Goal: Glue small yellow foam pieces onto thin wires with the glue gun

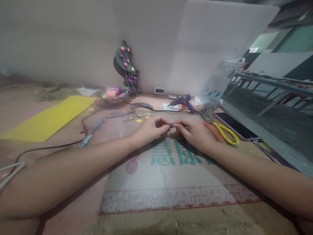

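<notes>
My left hand (153,128) and my right hand (192,130) meet fingertip to fingertip over a flattened cardboard sheet (171,176) with green print. Both pinch a small dark piece (171,125) between them; it is too small to name. Both forearms rest on the cardboard. Just beyond the left hand lie several small yellow cut-out shapes (139,120). Yellow-and-orange handled scissors (221,130) lie right of my right hand.
A blue glue gun (183,102) with a black cord stands at the back, near a ball of twine (209,106). A phone (236,125) lies at the right edge. A yellow sheet (49,119), a blue pen (91,133), a bowl of coloured bits (112,95) and a dark beaded ornament (126,67) sit left and back.
</notes>
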`<state>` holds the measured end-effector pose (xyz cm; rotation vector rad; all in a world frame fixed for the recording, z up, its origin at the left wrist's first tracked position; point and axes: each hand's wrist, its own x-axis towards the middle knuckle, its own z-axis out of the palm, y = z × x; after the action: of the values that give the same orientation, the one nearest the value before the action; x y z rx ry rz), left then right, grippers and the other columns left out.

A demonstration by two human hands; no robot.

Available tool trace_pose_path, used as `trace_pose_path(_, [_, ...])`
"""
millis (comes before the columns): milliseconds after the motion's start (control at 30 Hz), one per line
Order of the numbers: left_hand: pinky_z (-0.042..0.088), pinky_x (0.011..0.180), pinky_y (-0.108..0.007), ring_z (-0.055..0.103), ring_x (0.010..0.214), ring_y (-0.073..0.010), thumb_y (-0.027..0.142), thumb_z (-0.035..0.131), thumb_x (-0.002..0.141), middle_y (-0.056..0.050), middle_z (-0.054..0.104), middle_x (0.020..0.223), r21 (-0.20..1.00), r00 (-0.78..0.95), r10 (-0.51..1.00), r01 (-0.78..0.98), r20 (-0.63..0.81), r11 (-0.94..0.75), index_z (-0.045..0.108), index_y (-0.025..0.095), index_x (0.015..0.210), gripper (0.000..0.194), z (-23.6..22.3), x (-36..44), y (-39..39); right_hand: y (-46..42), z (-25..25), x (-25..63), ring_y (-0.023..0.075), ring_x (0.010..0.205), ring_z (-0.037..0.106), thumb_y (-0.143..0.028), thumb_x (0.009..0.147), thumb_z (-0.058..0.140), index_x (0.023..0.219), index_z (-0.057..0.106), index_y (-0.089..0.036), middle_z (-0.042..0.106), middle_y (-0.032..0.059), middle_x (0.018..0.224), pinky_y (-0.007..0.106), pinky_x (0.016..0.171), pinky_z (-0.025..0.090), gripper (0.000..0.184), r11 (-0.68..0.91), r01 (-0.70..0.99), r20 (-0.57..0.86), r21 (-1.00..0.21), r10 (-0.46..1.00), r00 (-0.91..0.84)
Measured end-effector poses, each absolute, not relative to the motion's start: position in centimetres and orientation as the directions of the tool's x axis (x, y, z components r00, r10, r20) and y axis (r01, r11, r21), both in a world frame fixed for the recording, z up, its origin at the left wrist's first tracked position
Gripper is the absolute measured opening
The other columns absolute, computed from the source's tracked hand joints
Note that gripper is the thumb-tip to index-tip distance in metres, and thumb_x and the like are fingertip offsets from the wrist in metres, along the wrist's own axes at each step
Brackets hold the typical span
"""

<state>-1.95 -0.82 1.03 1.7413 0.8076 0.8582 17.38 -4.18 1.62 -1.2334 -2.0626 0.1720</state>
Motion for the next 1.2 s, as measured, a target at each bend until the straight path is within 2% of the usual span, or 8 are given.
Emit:
trace_pose_path(267, [0.049, 0.060, -0.024, 0.066, 0.067, -0.0141, 0.038, 0.066, 0.080, -0.003, 0.068, 0.076, 0.950, 0.563, 0.802, 0.087, 0.200, -0.298, 0.061, 0.015, 0.095, 0.027, 0.69, -2.04, -0.77, -4.01, 1.70, 17.28, 0.0143, 0.060, 0.058, -0.030, 0.091, 0.051, 0.084, 0.068, -0.019, 0.065, 0.0005, 0.065, 0.025, 0.058, 0.043, 0.022, 0.506, 0.723, 0.493, -0.471, 0.830, -0.260])
trace_pose_path(567, [0.049, 0.064, -0.025, 0.064, 0.072, -0.0139, 0.034, 0.057, 0.085, -0.005, 0.070, 0.085, 0.898, 0.518, 0.816, 0.186, 0.254, -0.398, 0.064, 0.015, 0.092, 0.021, 0.72, -1.94, -0.82, -3.91, 1.49, 17.31, 0.0144, 0.061, 0.059, -0.029, 0.091, 0.052, 0.085, 0.069, -0.019, 0.066, 0.0009, 0.067, 0.025, 0.059, 0.044, 0.021, 0.533, 0.709, 0.503, -0.462, 0.816, -0.285])
trace_pose_path(767, [0.050, 0.071, -0.027, 0.064, 0.080, -0.0153, 0.037, 0.062, 0.082, -0.005, 0.070, 0.091, 0.874, 0.522, 0.798, 0.185, 0.301, -0.450, 0.064, 0.016, 0.093, 0.024, 0.61, -1.98, -0.86, -4.01, 1.73, 17.19, 0.0155, 0.065, 0.061, -0.028, 0.090, 0.051, 0.085, 0.070, -0.018, 0.069, 0.0024, 0.071, 0.026, 0.062, 0.045, 0.022, 0.519, 0.716, 0.481, -0.466, 0.828, -0.287])
trace_pose_path(1033, [0.048, 0.071, -0.027, 0.063, 0.080, -0.0160, 0.040, 0.060, 0.083, -0.004, 0.069, 0.090, 0.847, 0.525, 0.793, 0.227, 0.310, -0.482, 0.064, 0.016, 0.093, 0.026, 0.73, -2.03, -1.04, -3.94, 1.63, 17.27, 0.0156, 0.067, 0.062, -0.028, 0.091, 0.052, 0.086, 0.070, -0.018, 0.072, 0.0035, 0.077, 0.025, 0.061, 0.045, 0.022, 0.520, 0.727, 0.476, -0.448, 0.827, -0.299])
trace_pose_path(1200, [0.047, 0.070, -0.026, 0.062, 0.080, -0.0152, 0.033, 0.055, 0.086, -0.004, 0.069, 0.090, 0.843, 0.521, 0.796, 0.237, 0.309, -0.483, 0.063, 0.015, 0.092, 0.020, 0.82, -2.01, -1.14, -3.86, 1.50, 17.30, 0.0158, 0.067, 0.063, -0.028, 0.091, 0.052, 0.088, 0.071, -0.017, 0.071, 0.0037, 0.075, 0.026, 0.063, 0.045, 0.022, 0.524, 0.719, 0.477, -0.457, 0.826, -0.300])
